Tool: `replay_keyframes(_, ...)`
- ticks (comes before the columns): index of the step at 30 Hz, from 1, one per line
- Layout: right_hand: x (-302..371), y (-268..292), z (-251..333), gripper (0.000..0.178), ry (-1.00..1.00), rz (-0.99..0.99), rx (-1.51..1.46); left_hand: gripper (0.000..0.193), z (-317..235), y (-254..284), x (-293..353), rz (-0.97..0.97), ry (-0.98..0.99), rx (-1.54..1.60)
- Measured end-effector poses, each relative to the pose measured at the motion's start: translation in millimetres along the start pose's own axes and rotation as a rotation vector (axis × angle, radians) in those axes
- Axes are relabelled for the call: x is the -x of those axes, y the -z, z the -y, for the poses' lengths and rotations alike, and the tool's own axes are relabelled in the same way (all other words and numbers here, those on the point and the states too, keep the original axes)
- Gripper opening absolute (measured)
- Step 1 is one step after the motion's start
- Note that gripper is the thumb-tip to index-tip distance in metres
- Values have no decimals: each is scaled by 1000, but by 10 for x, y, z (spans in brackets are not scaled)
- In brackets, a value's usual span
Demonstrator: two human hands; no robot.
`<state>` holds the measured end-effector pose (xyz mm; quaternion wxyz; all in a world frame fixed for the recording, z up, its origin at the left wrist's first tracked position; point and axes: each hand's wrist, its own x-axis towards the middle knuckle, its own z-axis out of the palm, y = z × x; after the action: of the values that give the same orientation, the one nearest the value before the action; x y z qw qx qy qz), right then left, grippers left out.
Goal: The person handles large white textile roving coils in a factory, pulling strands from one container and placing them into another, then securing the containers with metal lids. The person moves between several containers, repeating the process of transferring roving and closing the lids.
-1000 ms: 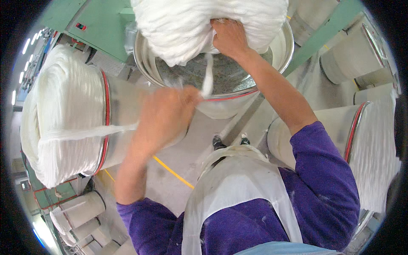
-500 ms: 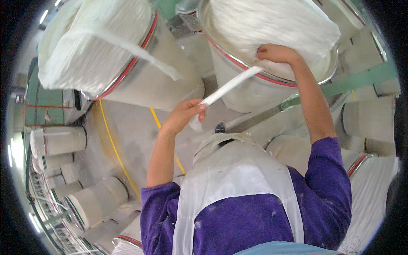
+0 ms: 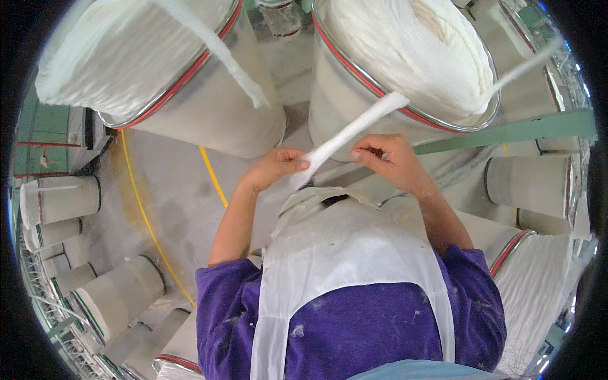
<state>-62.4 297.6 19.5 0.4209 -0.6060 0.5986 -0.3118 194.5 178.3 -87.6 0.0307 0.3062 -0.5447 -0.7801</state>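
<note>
Reporting the head view, clock read from frame centre.

Left hand [image 3: 275, 170], just off centre at 10 o'clock: thumb and fingers clamped on a white fibre strand [image 3: 358, 126]. Strand leaves the grip toward 2 o'clock; its upper end overlaps the rim of the right can [image 3: 342, 95] in view, contact unclear. A short wispy tail hangs below the grip.

Right hand [image 3: 389, 163], between 2 and 3 o'clock: fingers curled, thumb close to them, beside the strand and apart from the left hand. Can't tell whether the fingertips pinch anything.

Right can stands at 1 o'clock, coiled white fibre [image 3: 418, 57] filling its mouth. Second strand [image 3: 532, 66] runs from its rim toward 2 o'clock.

Left can [image 3: 247, 107] at 11 o'clock, piled fibre [image 3: 139, 57] above the rim, a loose strand [image 3: 221, 54] draped down its side.

Markings: both cans carry a red band under a metal rim; a can [image 3: 126, 294] at 8 o'clock has a green one. Two yellow lines mark the floor [image 3: 180, 190] around 9 o'clock. White apron [image 3: 354, 253] over purple top [image 3: 361, 329] at 6. Green rail [image 3: 525, 130] between 2 and 3.
</note>
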Motion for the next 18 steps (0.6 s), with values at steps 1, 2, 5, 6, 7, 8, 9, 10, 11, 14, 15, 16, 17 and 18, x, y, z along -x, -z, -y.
replay_keyframes(1,-34,-48,5,20,138,-45,119,32,28,15,27,-6,1,7)
replay_keyframes(2,-72,-102,16,22,276,-76,248,32,48,28,58,9,4,24)
replay_keyframes(5,-223,-253,47,37,561,-118,681,32,62,64,129,10,6,81)
replay_keyframes(6,-272,-277,52,44,638,-106,856,31,57,89,143,5,3,98)
replay_keyframes(7,-308,-273,53,46,594,-109,841,31,52,126,161,-13,-5,86)
replay_keyframes(8,-328,-248,55,49,556,-94,849,31,47,179,173,-31,-16,73)
replay_keyframes(9,-329,-197,56,52,465,-34,867,31,44,249,177,-6,-90,83)
replay_keyframes(10,-317,-133,58,52,482,-88,834,33,43,331,178,-188,-74,3)
replay_keyframes(11,-252,-21,69,52,443,-97,811,36,30,453,170,-325,-120,-53)
replay_keyframes(14,-36,278,113,53,391,-158,811,52,-3,837,97,-790,-321,-108)
replay_keyframes(15,26,326,127,54,365,-191,822,56,-31,951,44,-867,-451,-259)
replay_keyframes(16,64,357,133,52,391,-178,907,60,-72,1058,-20,-964,-506,-396)
replay_keyframes(17,85,362,127,51,395,-173,992,64,-116,1148,-97,-1063,-573,-523)
replay_keyframes(18,73,346,110,50,399,-169,1075,65,-162,1192,-199,-1009,-559,-498)
